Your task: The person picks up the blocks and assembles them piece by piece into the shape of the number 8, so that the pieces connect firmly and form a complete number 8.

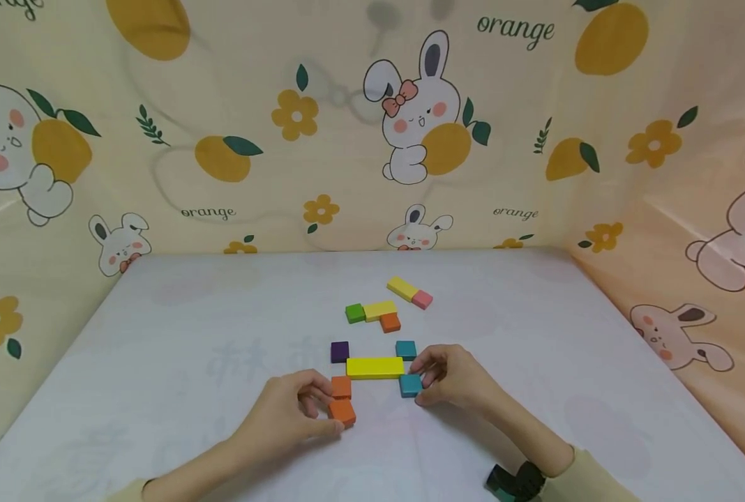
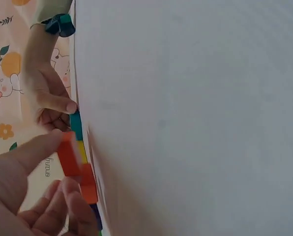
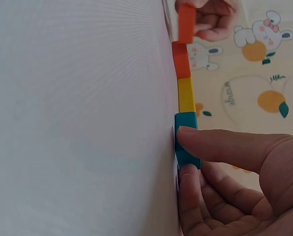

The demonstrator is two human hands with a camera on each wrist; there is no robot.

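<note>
**Long yellow block lying between two hands, with one small block pinched on each side**

In the head view, on the white table, a long yellow block, with its long axis from left to right, across the space between the hands. By its left end, two orange blocks in a row toward the person. Pinched by thumb and fingers of the left hand: the nearer orange block, turned a little against the farther orange block. At the near right corner, seemingly touching the yellow, a teal block, gripped between thumb and fingers of the right hand. Closer to the yellow block: the right hand, with fingertips just beside its right end. At the far corners, a purple block on the left and a second teal block on the right. Farther away, a green, yellow and orange group and a yellow-and-pink pair.

In the left wrist view, the pinched orange block between thumb and fingers, partly overlapping its neighbour in sight. Whether resting on the table or slightly raised, cannot tell. Behind, yellow, then teal under the right thumb.

In the right wrist view, thumb laid on the teal block, one fingertip at its lower end. Beyond it, toward the left hand, in one line: yellow, orange, pinched orange.
</note>
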